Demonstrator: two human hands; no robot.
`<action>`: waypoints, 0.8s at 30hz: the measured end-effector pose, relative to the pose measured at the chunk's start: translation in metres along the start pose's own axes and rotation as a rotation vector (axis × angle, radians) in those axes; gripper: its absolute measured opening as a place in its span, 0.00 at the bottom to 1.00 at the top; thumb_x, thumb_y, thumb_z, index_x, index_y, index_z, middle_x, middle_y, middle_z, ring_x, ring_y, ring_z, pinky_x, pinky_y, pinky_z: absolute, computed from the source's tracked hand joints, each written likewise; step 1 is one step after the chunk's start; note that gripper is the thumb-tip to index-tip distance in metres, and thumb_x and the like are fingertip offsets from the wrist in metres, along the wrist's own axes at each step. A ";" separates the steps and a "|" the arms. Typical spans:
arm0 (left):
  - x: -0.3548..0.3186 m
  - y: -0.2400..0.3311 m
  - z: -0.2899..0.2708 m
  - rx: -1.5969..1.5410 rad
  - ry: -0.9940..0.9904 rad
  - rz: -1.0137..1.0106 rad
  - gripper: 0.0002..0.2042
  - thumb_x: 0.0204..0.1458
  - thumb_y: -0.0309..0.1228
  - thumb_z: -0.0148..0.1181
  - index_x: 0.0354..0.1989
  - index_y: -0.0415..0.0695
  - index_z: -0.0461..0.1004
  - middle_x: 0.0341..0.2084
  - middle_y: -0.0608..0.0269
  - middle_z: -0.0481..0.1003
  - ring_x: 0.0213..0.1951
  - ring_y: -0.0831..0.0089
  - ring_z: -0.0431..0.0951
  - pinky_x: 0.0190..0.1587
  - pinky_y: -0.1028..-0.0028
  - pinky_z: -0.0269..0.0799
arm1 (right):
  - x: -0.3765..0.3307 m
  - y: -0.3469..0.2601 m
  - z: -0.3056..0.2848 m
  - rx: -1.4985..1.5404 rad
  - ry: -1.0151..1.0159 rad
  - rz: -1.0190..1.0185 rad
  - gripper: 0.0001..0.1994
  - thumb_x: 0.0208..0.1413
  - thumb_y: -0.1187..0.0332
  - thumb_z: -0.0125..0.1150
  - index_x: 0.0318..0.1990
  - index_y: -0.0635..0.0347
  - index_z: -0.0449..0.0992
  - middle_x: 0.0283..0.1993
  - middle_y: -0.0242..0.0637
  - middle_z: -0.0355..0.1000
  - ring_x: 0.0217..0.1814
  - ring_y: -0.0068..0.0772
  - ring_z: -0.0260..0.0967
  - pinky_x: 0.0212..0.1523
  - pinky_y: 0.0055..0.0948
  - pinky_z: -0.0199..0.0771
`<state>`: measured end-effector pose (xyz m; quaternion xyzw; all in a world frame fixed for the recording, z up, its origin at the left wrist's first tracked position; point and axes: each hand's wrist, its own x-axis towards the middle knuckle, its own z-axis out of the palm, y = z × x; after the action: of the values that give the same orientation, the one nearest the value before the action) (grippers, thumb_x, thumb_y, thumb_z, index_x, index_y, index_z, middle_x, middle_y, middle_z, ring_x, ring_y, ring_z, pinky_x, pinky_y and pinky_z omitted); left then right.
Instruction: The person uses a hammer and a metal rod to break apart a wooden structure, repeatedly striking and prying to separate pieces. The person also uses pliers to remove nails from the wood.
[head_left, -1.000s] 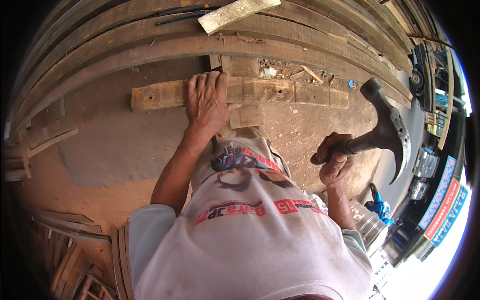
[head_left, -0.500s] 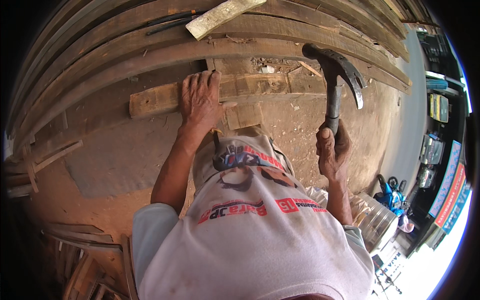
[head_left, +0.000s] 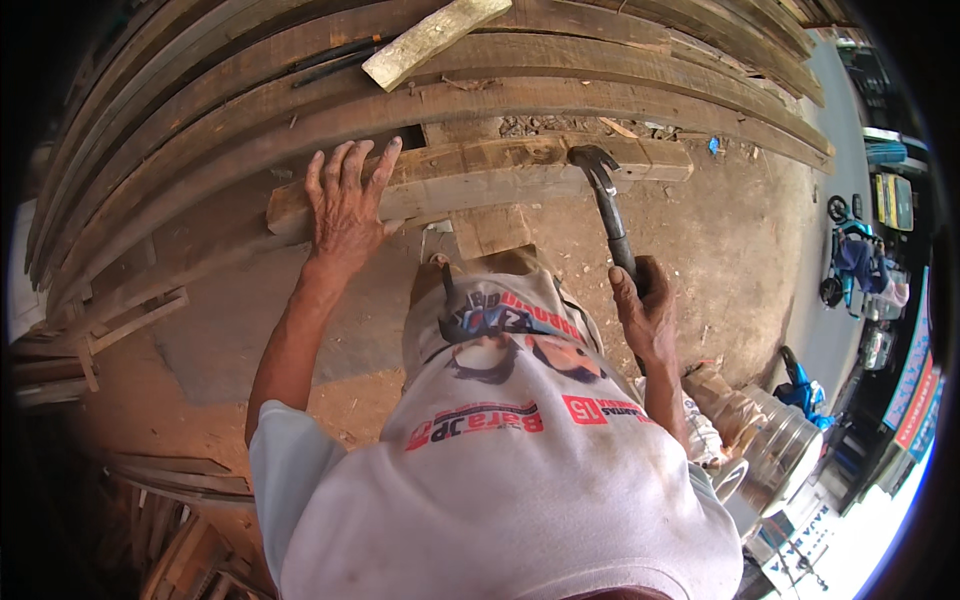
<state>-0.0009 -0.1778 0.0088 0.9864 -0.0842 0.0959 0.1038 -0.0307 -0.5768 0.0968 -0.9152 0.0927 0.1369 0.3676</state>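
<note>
A squared wooden beam (head_left: 470, 188) lies crosswise in front of me, with a short board (head_left: 490, 232) under its middle. Over its left end is my left hand (head_left: 345, 215), fingers spread and pointing away from me; whether the palm presses on the wood I cannot tell. My right hand (head_left: 648, 312) is closed around the grip of a claw hammer (head_left: 612, 212). The hammer's head is at the beam's upper face, right of the middle, with its claw toward the right.
Long planks (head_left: 560, 60) lie side by side beyond the beam, and a short pale wood block (head_left: 435, 42) rests across them. Scrap wood (head_left: 185, 540) is piled at lower left. Right of me stand a clear plastic container (head_left: 780, 440) and, on the road, a motorbike (head_left: 850, 255).
The hammer has come down from above the planks to the beam. My left hand has shifted left and its fingers have spread. A motorbike has appeared on the road.
</note>
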 end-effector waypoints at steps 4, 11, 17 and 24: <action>0.007 -0.043 0.027 -0.082 0.063 0.081 0.56 0.34 0.42 0.85 0.76 0.59 0.56 0.65 0.58 0.64 0.66 0.54 0.63 0.71 0.42 0.52 | 0.000 0.008 0.007 0.056 -0.029 0.008 0.29 0.62 0.43 0.66 0.43 0.68 0.75 0.28 0.38 0.68 0.32 0.28 0.63 0.34 0.35 0.67; 0.025 -0.062 0.047 0.096 -0.014 -0.031 0.54 0.36 0.33 0.84 0.76 0.56 0.57 0.63 0.53 0.67 0.62 0.50 0.69 0.66 0.50 0.65 | -0.002 0.023 0.017 0.095 -0.035 0.077 0.31 0.61 0.42 0.67 0.44 0.69 0.75 0.26 0.37 0.68 0.31 0.29 0.63 0.33 0.35 0.66; 0.034 -0.063 0.020 -0.067 -0.208 -0.055 0.49 0.36 0.32 0.82 0.73 0.52 0.64 0.63 0.49 0.70 0.63 0.48 0.71 0.65 0.56 0.69 | -0.006 0.037 0.022 0.159 -0.049 0.087 0.30 0.62 0.42 0.66 0.42 0.68 0.75 0.26 0.33 0.65 0.30 0.25 0.61 0.30 0.32 0.62; 0.055 -0.071 0.000 -0.402 -0.579 -0.106 0.45 0.37 0.36 0.81 0.70 0.45 0.69 0.62 0.47 0.75 0.63 0.54 0.75 0.66 0.63 0.68 | -0.005 0.041 0.020 0.195 -0.049 0.074 0.25 0.64 0.47 0.67 0.41 0.65 0.75 0.25 0.28 0.64 0.27 0.20 0.58 0.27 0.28 0.58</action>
<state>0.0658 -0.1174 0.0072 0.9355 -0.0760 -0.2117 0.2725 -0.0501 -0.5918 0.0573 -0.8673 0.1303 0.1629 0.4520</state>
